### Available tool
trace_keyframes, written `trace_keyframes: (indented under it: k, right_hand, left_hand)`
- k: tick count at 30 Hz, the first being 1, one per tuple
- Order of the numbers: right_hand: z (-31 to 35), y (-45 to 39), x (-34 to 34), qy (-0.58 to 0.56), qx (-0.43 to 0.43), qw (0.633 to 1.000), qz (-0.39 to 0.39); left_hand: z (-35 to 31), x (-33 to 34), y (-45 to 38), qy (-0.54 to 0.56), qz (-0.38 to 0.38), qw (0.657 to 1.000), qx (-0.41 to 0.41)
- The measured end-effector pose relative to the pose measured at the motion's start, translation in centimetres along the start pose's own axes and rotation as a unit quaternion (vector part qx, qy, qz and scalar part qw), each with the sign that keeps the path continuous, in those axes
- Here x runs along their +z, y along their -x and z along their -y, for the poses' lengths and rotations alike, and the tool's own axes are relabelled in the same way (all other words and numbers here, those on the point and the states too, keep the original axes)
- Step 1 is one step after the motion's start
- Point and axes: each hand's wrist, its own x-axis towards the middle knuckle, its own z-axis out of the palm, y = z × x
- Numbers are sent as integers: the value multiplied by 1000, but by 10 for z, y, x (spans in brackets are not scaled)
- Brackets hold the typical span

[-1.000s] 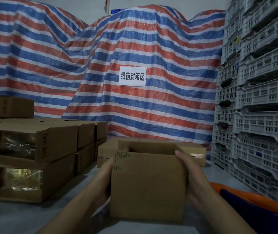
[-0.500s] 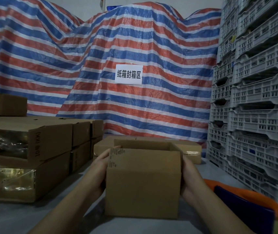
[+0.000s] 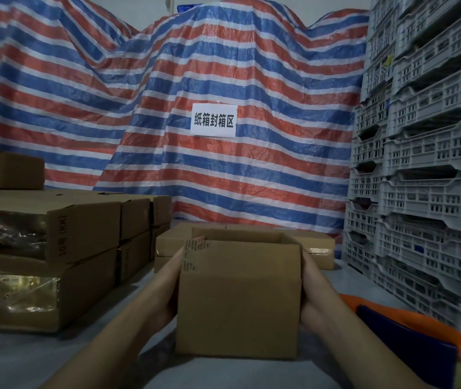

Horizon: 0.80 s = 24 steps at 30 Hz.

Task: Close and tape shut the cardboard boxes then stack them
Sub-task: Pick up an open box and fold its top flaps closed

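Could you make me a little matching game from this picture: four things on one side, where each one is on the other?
Things:
1. open box
2. white paper sign
3. grey plastic crates
4. taped boxes

Places:
A. stacked at the left
B. between the two hands
C. on the striped tarp
D. piled at the right

Pairs: 1-B, 2-C, 3-D, 4-A

Open box sits mid-surface; its top is unobstructed from above. Stacked cartons block 9 o'clock. Flat boxes lie just behind at 12. Crate wall closes 3 o'clock. Bare surface lies at 7 o'clock.
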Motion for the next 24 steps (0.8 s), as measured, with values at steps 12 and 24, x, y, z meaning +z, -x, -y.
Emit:
trace_keyframes:
  k: [12, 24]
  right_hand:
    - [-4, -11, -11, 41, 4, 999, -28]
    - [-10, -17, -13, 18, -31, 998, -57]
  left_hand:
    - [-2, -2, 7, 2, 36, 999, 26]
    - [-2, 4, 8, -20, -23, 998, 50]
